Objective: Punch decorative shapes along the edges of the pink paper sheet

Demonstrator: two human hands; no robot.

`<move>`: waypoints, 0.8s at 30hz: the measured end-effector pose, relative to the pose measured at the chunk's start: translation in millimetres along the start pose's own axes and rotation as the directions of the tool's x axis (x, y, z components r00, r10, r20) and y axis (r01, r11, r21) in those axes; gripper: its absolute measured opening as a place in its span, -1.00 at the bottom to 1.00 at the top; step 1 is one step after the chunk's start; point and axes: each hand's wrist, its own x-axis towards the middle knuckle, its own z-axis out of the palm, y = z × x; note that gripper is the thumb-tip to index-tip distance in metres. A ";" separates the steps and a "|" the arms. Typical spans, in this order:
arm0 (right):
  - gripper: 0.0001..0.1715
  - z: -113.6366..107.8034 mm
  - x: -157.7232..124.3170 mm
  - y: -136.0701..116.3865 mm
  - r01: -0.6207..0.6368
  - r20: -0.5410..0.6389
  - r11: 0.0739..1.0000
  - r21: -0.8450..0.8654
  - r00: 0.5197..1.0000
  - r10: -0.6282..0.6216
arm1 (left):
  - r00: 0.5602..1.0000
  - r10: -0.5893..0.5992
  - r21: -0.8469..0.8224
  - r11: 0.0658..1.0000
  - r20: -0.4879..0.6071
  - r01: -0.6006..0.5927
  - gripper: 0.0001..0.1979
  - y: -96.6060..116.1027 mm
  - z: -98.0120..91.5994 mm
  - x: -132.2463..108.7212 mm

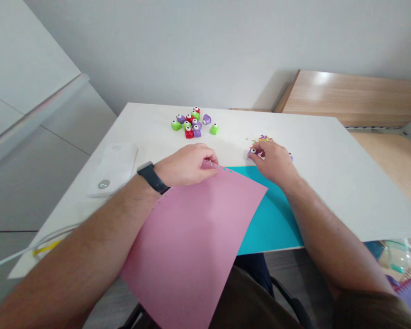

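My left hand (195,164) pinches the top edge of a pink paper sheet (195,228), which tilts down over the table's front edge toward my lap. Small shaped holes run along that edge near my fingers. My right hand (276,164) is closed around a small purple craft punch (253,152) with a white-and-black top; the palm hides part of it. More purple with a similar top peeks out at the far side of that hand. Beneath the pink sheet lies a blue paper sheet (270,224). Tiny coloured paper cutouts (265,137) are scattered just beyond my right hand.
Several red, green and purple craft punches (189,132) are grouped at the back of the white table (339,183). A flat white device (114,167) lies on the left, with a white cable (51,235) nearby. Wooden furniture (352,98) stands at the back right.
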 end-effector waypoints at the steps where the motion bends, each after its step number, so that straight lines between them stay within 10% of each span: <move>1: -0.81 -0.5 -0.1 -0.7 -0.005 -0.001 1.000 0.021 1.000 0.005 | 1.000 0.000 0.002 1.000 -0.002 0.000 -0.72 0.0 0.3 0.2; 24: -0.71 -11.4 -8.9 -19.6 0.136 0.184 0.921 0.364 0.959 -0.214 | 0.970 -0.238 -0.101 0.968 -0.056 0.232 -0.69 -13.1 5.5 8.5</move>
